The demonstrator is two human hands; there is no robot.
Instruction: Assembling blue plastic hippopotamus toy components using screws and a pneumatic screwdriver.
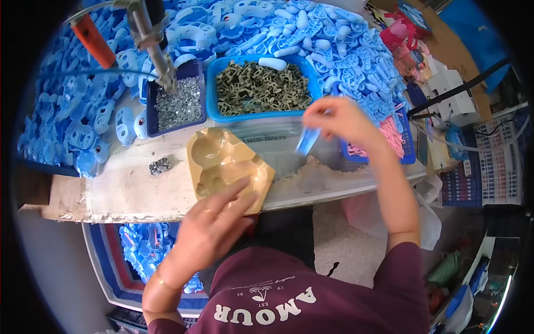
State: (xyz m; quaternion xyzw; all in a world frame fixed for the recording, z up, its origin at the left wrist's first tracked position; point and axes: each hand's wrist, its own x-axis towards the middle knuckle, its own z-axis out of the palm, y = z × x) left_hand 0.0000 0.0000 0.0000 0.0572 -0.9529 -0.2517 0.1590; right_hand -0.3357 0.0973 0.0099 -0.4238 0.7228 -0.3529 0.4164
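My left hand [214, 220] reaches to the tan moulded block [228, 170] at the table's near edge. Its fingers are stretched out over the block's lower right hollow, slightly blurred; nothing shows in its grip. The block has several rounded, glossy hollows. To the right and farther back, my right hand [342, 119] pinches a small light-blue plastic piece [308, 140], smeared by motion, which hangs down above the table. Just beyond that hand stands a bright blue basin [210, 92] of dark metal clips [261, 89], with one light-blue part on top.
A dark blue bin [149, 114] of small screws stands under an orange-handled tool [92, 42]. Light-blue plastic parts [339, 50] heap along the back. Pink pieces [389, 139] fill a basket at right. A small metal pile [159, 166] lies left; a striped box [105, 267] sits below.
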